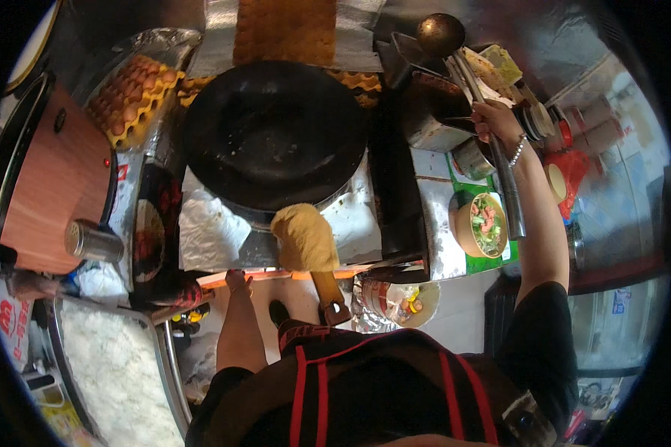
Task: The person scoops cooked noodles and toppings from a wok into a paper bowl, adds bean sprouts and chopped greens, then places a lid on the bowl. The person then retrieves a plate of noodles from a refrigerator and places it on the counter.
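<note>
My right hand (497,120) grips the long handle of a metal ladle (440,35), whose bowl is raised at the back right. Below the stove's front edge is my left hand (238,281); its fingers are partly hidden, and I cannot tell what they touch. Between them sits a large black wok (274,134) with only small specks inside. A yellowish cloth (305,237) is wrapped around its handle, leaving the wooden end (331,304) bare. Under my right forearm stands a paper bowl (464,228) with chopped greens and pink pieces.
Brown eggs (137,92) fill a yellow tray at the back left. A wood-look cooker (56,179) and a metal shaker (94,241) stand left, above a steel pan of white rice (109,369). A metal pot (474,159) stands right; a waste bin (431,310) sits on the floor.
</note>
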`<state>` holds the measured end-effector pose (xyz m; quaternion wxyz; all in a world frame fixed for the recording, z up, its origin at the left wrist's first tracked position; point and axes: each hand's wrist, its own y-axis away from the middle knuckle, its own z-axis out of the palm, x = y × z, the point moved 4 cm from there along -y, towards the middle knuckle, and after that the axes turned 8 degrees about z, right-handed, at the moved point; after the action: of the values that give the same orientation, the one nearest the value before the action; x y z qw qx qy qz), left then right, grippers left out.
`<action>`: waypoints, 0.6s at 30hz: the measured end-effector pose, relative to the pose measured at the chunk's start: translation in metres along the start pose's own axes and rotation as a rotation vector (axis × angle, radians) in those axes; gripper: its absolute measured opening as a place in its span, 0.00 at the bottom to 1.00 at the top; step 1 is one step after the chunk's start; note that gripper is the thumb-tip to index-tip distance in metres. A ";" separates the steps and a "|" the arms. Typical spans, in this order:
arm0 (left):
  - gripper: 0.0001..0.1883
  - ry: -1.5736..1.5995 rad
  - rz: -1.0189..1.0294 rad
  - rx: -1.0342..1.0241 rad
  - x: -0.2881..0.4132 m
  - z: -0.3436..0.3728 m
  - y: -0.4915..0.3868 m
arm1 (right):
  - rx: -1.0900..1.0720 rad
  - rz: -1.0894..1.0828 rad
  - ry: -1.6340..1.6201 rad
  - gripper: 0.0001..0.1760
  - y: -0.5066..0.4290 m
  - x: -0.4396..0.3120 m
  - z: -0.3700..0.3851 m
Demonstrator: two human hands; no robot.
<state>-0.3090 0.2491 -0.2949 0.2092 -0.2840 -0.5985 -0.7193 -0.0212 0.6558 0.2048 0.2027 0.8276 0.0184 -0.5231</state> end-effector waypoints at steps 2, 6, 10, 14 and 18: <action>0.13 -0.025 0.034 0.024 -0.003 0.003 -0.010 | 0.001 -0.022 0.052 0.09 -0.004 -0.002 -0.001; 0.13 -0.047 0.062 -0.003 -0.012 -0.008 0.001 | -0.101 -0.040 -0.047 0.09 0.003 0.012 -0.001; 0.14 -0.192 0.065 -0.021 -0.004 -0.034 0.060 | -0.303 0.011 -0.092 0.06 0.046 0.015 0.057; 0.13 -0.168 0.117 -0.183 -0.014 -0.069 0.131 | -0.509 -0.065 0.137 0.08 0.016 0.067 0.095; 0.15 -0.389 0.211 -0.050 -0.015 -0.111 0.216 | -0.530 -0.240 0.413 0.11 -0.020 0.108 0.132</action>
<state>-0.1765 0.0977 -0.1579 0.1567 -0.4836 -0.5766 -0.6396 -0.0902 0.6081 0.0549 0.3393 0.8265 0.2913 -0.3419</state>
